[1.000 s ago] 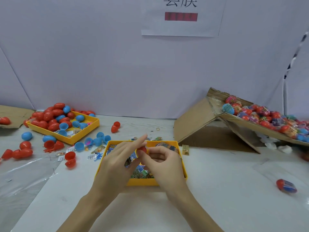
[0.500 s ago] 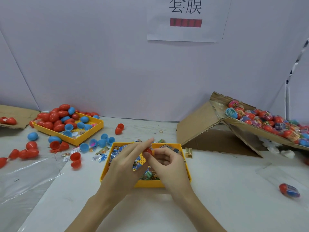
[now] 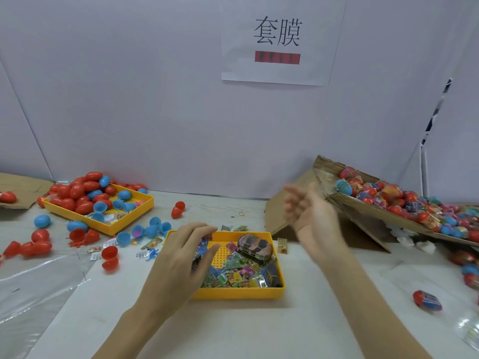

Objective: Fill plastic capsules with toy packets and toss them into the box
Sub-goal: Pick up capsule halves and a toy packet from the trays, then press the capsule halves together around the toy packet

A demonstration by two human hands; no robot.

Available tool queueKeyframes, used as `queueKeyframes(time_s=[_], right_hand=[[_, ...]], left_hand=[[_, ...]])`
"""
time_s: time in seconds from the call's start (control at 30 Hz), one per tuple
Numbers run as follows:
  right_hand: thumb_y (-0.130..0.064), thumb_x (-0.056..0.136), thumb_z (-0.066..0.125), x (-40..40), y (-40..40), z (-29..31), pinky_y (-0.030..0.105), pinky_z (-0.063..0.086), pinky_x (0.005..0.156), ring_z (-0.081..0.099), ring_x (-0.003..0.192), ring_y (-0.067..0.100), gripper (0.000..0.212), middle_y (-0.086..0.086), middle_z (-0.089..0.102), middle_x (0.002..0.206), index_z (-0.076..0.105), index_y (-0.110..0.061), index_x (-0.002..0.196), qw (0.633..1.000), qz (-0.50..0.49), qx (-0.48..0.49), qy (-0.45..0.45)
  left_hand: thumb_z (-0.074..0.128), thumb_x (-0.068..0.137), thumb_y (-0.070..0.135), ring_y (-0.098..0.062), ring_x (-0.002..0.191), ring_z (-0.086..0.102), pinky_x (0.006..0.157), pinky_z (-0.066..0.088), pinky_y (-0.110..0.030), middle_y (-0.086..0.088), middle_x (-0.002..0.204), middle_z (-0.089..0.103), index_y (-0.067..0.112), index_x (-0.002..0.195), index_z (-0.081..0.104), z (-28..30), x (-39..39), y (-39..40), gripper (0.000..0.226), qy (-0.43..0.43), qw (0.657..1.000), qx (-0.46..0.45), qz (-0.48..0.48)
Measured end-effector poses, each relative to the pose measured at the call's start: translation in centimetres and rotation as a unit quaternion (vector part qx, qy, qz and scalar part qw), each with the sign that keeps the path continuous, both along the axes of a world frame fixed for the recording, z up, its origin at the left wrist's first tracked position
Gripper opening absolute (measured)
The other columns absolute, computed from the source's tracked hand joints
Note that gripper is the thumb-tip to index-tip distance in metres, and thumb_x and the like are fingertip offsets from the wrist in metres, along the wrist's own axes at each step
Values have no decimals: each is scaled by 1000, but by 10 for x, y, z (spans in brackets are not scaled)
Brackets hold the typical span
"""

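Note:
My right hand (image 3: 309, 215) is raised and blurred near the tilted cardboard box (image 3: 334, 200), fingers spread, with nothing in it. The box holds several wrapped red and blue capsules (image 3: 388, 198). My left hand (image 3: 185, 251) hovers with relaxed fingers over the left side of the near yellow tray (image 3: 241, 294), which is full of toy packets (image 3: 233, 275). No capsule shows in either hand.
A second yellow tray (image 3: 114, 226) at the back left holds red and blue capsule halves, with more scattered around it. One wrapped capsule (image 3: 426, 300) lies at the right. Clear plastic film (image 3: 33, 286) covers the left of the table. A wall stands behind.
Both hands were together pinching a red capsule over the near tray. Now they have parted, the right hand has swung right toward the box, and the capsule is out of both hands.

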State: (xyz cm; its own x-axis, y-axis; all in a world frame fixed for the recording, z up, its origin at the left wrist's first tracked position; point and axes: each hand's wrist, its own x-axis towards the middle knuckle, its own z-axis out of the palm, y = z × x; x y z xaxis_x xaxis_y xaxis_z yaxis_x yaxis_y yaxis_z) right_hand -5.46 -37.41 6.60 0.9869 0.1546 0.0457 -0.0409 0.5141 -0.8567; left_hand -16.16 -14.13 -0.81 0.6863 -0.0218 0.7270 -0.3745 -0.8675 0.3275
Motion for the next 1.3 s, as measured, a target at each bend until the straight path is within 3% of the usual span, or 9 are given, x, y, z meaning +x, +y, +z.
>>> queueKeyframes(time_s=[0.13,0.23,0.5,0.67,0.83,0.97,1.03,1.17,1.3], right_hand=[[-25,111,41,-26,38,-54,23,46,52,59,55,16,43,12,66,70,71,5,102,973,78,-202,-82],[-25,110,46,-35,53,-72,24,49,52,59,51,14,35,7,68,66,71,-7,93,907,88,-366,-188],[-31,107,50,-39,60,-84,38,54,73,63,53,7,33,-8,68,60,68,-28,80,816,54,-495,-293],[-31,107,51,-38,60,-84,31,52,69,63,52,8,32,-7,69,60,69,-28,80,826,52,-484,-286],[-30,106,51,-36,58,-83,28,54,57,61,48,10,32,-2,69,61,70,-26,81,848,50,-452,-271],[-30,106,52,-34,60,-83,23,49,61,61,49,8,32,-2,69,61,70,-25,80,842,50,-464,-270],[-29,106,52,-34,60,-83,23,50,60,61,50,8,32,-2,69,62,70,-25,80,841,49,-467,-269],[-28,106,52,-33,60,-83,28,54,60,62,51,11,32,-2,69,61,70,-24,81,846,50,-460,-265],[-28,107,52,-33,60,-83,33,56,59,61,49,12,32,-2,69,61,70,-24,80,849,47,-455,-263]], left_hand=[[64,99,24,-15,95,61,83,54,-34,4,105,64,13,103,71,0,4,16,14,23,999,-16,44],[67,97,17,-16,98,58,85,52,-33,2,105,61,11,104,70,-2,8,30,9,69,989,-82,98],[53,105,24,-28,127,49,105,39,-40,-14,134,55,4,133,60,4,40,96,35,134,927,-226,266],[41,108,19,-39,127,46,107,36,-47,-25,138,52,-4,131,56,27,81,180,35,211,890,-89,394],[58,100,12,-28,106,57,82,50,-37,-16,133,60,12,136,58,32,97,244,35,355,858,18,371],[48,103,16,-37,132,48,107,43,-46,-18,151,45,11,151,40,17,106,256,49,444,823,92,343],[51,101,15,-38,131,46,106,40,-46,-20,148,46,6,145,43,10,108,257,45,427,830,101,345],[64,91,1,-28,101,57,77,46,-34,-18,117,61,7,111,59,10,106,255,22,337,882,56,325],[71,89,2,-33,110,57,88,49,-36,-18,120,58,1,123,62,14,97,239,35,226,920,33,320]])
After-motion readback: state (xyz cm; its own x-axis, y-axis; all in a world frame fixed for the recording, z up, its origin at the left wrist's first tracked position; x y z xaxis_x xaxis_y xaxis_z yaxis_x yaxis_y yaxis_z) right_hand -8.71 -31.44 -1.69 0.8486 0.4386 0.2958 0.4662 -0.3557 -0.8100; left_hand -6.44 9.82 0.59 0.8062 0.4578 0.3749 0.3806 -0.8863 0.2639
